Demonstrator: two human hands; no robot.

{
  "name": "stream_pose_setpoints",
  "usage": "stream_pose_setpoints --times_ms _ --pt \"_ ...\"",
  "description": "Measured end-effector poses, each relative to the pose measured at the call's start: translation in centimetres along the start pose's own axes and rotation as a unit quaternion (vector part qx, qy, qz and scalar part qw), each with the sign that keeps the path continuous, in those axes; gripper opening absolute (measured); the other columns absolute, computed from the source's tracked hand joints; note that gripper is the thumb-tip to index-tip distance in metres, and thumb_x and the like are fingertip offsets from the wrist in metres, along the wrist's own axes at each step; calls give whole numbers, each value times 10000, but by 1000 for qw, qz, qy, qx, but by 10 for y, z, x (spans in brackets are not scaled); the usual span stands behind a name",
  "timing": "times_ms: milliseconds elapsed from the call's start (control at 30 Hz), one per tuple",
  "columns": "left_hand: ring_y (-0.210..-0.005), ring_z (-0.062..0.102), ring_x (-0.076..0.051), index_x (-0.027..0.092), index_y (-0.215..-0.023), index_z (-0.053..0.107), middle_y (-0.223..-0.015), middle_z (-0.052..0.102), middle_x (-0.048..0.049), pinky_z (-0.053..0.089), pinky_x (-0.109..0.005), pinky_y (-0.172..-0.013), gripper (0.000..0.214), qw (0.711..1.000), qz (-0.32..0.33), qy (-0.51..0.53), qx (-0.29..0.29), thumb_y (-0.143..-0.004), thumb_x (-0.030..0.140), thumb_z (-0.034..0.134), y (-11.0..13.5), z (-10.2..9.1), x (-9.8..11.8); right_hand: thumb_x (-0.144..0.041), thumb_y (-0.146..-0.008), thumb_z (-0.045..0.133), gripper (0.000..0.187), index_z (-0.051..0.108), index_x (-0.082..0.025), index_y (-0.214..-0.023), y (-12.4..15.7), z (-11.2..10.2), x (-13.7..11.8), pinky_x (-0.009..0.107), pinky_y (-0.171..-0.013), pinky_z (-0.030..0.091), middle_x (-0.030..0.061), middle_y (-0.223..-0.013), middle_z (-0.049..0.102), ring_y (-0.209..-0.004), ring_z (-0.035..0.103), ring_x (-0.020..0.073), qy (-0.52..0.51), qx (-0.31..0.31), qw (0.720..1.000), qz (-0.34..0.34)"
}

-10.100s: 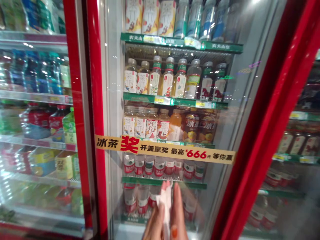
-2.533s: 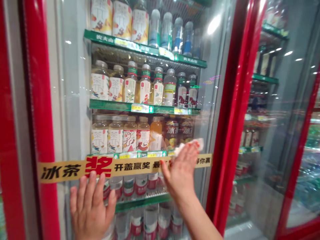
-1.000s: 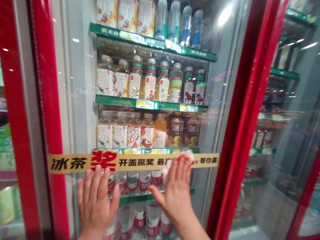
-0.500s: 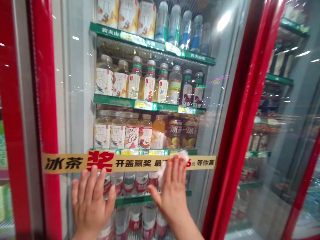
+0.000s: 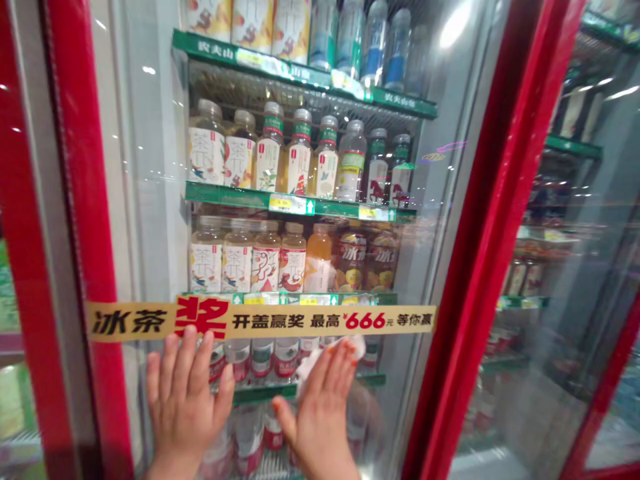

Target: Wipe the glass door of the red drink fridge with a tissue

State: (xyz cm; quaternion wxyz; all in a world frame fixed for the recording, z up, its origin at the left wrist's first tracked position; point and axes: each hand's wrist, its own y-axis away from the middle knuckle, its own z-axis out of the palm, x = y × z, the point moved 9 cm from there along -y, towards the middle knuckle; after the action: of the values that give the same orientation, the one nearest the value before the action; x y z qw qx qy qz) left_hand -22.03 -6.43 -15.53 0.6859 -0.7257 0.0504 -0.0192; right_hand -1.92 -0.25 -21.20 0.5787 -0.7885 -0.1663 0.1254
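"Head view first. State of the left hand?"

"Left hand spread flat, palm toward the glass door, fingers straight, thumb apart. The longest fingertips overlap the lower edge of the yellow strip, at its large red character."

"Right hand?"

"Right hand laid out straight, fingers together, thumb pointing off to the left, orange on the nails. It has a white tissue beneath the fingers, against the glass. Whether the fingers also pinch it, I cannot tell; the hand covers most of it."

"Position of the tissue?"

"Just below the strip, under the stretch with the red number, to the right of the left hand. Its edges show left of the fingers and past the fingertips."

"Surroundings?"

"On the far side of the glass, bottles stand on shelves with green edges. An orange bottle stands above the strip. A red frame runs along the door's right; another red upright stands to the left."
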Motion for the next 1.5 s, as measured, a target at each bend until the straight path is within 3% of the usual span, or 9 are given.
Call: stream_pose_setpoints --times_ms 67,133,333,533,700,1000,1233,1367,1500 --pt "-1752 199 -249 226 -1758 292 -1857 271 -74 128 -474 -1459 866 1000 11 0 9 -985 226 684 -2 -2 2 -888 -964 472 1268 113 39 -1751 31 8 -30 692 -1374 244 302 -1859 23 -1747 3 471 11 1 995 -97" --pt "-1752 205 -258 205 -1752 307 -1854 275 -87 129 -476 -1460 867 1000 16 -2 12 -978 228 696 -2 -2 2 -834 -1009 427 1195 106 49 -1748 59 8 -12 640 -1407 159 283 -1866 2 -1754 -8 439 40 15 992 -117" --pt "-1755 197 -273 172 -1746 320 -1855 272 -99 126 -479 -1466 879 1000 18 -7 13 -965 211 721 4 0 -1 -587 -1142 229 903 -64 13 -1751 52 -7 116 824 -1309 249 310 -1853 -90 -1750 -73 440 48 32 987 152" --pt "-1745 235 -275 230 -1745 338 -1851 294 -58 147 -487 -1467 870 1000 6 -5 9 -967 257 726 10 2 -9 -700 -1089 374 1034 18 -6 -1768 80 20 65 838 -1207 398 321 -1854 -34 -1727 -23 546 49 -13 998 49" --pt "-1742 241 -289 222 -1741 348 -1849 306 -69 149 -498 -1466 858 1000 14 2 18 -964 276 708 10 3 -8 -631 -1118 288 954 -26 -3 -1763 160 23 115 840 -1229 376 319 -1853 -50 -1744 -2 490 71 10 986 153" --pt "-1721 298 -336 212 -1711 407 -1819 368 -111 202 -599 -1449 845 999 7 13 33 -941 302 743 17 6 -16 -799 -1076 242 1071 -46 -36 -1770 31 0 91 879 -1261 265 330 -1851 -50 -1733 -22 526 -30 1 986 166" --pt "-1731 268 -333 202 -1718 392 -1819 363 -123 179 -592 -1455 860 999 17 15 34 -941 314 745 17 5 -15 -574 -1147 222 859 -88 -72 -1772 173 28 144 896 -1231 319 338 -1845 -31 -1741 17 496 39 17 966 256" --pt "-1740 246 -313 217 -1726 376 -1828 346 -117 164 -578 -1460 857 1000 2 14 18 -952 299 733 17 6 -14 -477 -1143 208 827 -145 -41 -1750 203 45 111 944 -1178 317 358 -1823 -130 -1728 -71 523 59 58 957 277" --pt "-1733 267 -329 283 -1736 352 -1833 338 -80 190 -644 -1443 856 1000 -17 22 12 -962 323 715 18 7 -16 -766 -1067 270 1070 33 12 -1762 180 70 31 909 -1198 338 390 -1819 93 -1715 69 569 9 -1 976 220"
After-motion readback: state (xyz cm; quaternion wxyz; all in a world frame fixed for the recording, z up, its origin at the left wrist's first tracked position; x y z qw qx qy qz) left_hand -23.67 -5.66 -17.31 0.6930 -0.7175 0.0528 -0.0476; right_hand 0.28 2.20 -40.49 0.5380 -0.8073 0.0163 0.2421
